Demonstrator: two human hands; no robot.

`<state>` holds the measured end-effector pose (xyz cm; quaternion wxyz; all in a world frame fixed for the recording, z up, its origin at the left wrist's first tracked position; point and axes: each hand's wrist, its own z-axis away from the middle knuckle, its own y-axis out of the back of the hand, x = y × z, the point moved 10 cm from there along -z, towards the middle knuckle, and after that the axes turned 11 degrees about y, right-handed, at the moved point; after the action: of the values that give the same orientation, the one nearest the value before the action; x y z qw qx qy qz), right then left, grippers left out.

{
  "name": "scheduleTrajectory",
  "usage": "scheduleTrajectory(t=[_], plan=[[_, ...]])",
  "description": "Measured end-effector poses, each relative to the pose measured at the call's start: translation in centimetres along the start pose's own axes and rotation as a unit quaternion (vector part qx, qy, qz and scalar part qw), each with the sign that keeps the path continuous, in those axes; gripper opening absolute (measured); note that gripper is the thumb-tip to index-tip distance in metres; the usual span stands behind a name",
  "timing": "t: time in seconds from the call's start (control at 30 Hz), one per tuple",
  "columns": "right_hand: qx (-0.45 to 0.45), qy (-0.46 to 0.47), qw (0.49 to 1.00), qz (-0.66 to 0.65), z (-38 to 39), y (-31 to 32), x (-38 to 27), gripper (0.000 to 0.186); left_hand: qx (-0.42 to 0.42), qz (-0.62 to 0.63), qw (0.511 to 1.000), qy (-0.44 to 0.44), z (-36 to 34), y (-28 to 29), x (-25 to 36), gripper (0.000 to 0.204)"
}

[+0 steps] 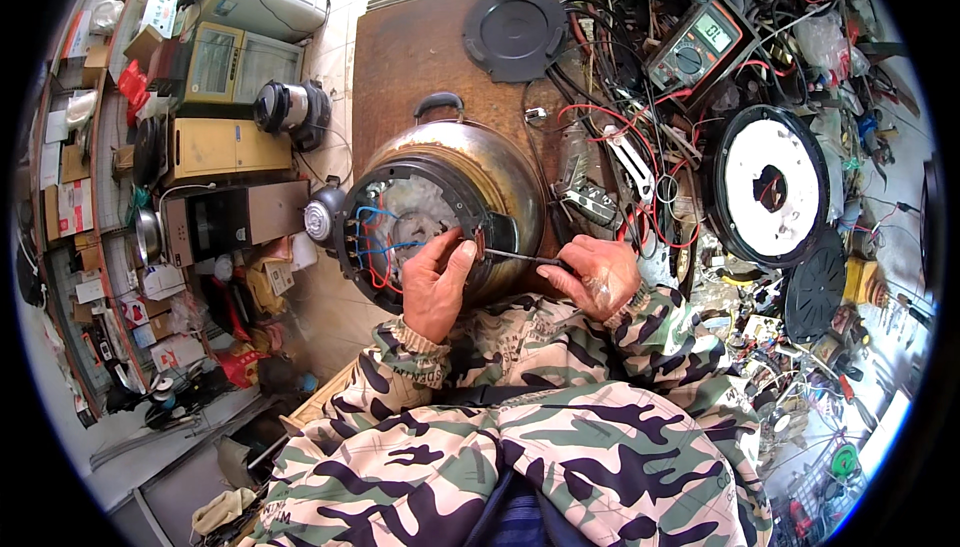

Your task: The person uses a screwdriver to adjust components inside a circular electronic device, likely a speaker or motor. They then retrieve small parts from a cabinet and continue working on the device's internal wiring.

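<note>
Pot (505, 172) of stained metal is lying on its side at the near end of a brown table (415, 57), its black base (455, 195) turning toward the left and near side. Inside that open base, blue wires (385, 249) and red wires (380, 279) are running over a pale lining (420, 209).

At the base's right rim, the left hand (440, 282) is bringing its thumb and fingers together; I cannot tell whether it is pinching some small part or only steadying the rim. The right hand (597, 277) is curling around the dark handle of a screwdriver (515, 256), whose thin shaft is pointing left, its tip ending just beside the left fingertips. I cannot tell whether the tip is touching anything. Camouflage sleeves (660, 332) are covering both forearms.

Farther off, a side handle (438, 102) is standing out from the pot, and beyond it a flat black disc (513, 32) is lying on the table. On the far right, a multimeter (692, 52) is sitting among tangled cables. Nearer on the right, a round black part with a white inside (790, 152) is lying beside a dark slotted disc (815, 285). On the left, a yellow boxy appliance (220, 147) is standing close to crowded shelves.
</note>
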<state>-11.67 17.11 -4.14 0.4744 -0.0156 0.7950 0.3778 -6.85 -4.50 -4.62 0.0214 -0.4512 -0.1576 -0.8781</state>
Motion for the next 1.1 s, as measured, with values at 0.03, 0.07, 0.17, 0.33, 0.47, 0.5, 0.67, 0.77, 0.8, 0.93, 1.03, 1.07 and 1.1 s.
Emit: scheduleTrajectory(t=[0.03,0.07,0.17,0.33,0.47,0.5,0.67,0.77,0.8,0.93,1.03,1.07,1.1], plan=[[0.000,-0.001,1.000,0.001,-0.1,0.2,0.0,0.035,-0.001,0.009,1.000,-0.003,-0.1,0.0,-0.2,0.040],[0.000,-0.001,1.000,0.002,-0.3,0.4,-0.1,0.035,0.000,0.019,1.000,0.002,-0.3,0.0,-0.4,0.041],[0.000,-0.005,1.000,0.008,-0.1,0.3,-0.1,0.036,0.002,0.040,0.999,0.020,-0.4,-0.2,-0.9,0.043],[0.012,0.014,0.999,0.028,0.1,0.6,0.0,0.038,0.012,0.023,0.999,0.034,-0.5,-0.1,-0.9,0.043],[0.023,0.001,0.999,0.035,-0.4,1.8,0.4,0.036,0.002,0.028,0.999,0.020,-0.5,-0.2,-0.7,0.041],[0.026,-0.003,0.999,0.034,-0.5,2.1,0.4,0.035,0.000,0.026,1.000,0.015,-0.4,-0.2,-0.5,0.040],[0.014,0.007,0.999,0.034,-1.4,2.0,-0.7,0.034,0.007,0.024,1.000,-0.002,-0.2,-0.2,-0.4,0.039],[-0.005,0.000,0.999,0.037,-1.5,1.6,-0.5,0.031,0.014,0.007,0.999,-0.028,0.1,-0.4,0.5,0.037],[-0.005,-0.004,0.999,0.040,-1.4,1.4,-0.4,0.028,0.008,0.003,1.000,-0.029,0.2,-0.6,0.9,0.037],[-0.014,-0.015,0.998,0.057,-1.7,1.0,-0.9,0.020,0.015,-0.078,0.997,-0.021,0.3,-1.3,2.4,0.038],[-0.048,-0.027,0.996,0.065,-2.0,0.9,-1.1,0.018,0.077,-0.264,0.962,0.002,0.4,-1.3,3.7,0.032],[-0.057,-0.032,0.996,0.062,-2.1,0.9,-1.1,0.018,0.118,-0.301,0.944,-0.069,0.5,-1.3,4.7,0.030],[-0.067,-0.038,0.995,0.058,-2.2,0.9,-1.1,0.018,0.119,-0.312,0.941,-0.062,0.3,-1.3,4.8,0.030]])
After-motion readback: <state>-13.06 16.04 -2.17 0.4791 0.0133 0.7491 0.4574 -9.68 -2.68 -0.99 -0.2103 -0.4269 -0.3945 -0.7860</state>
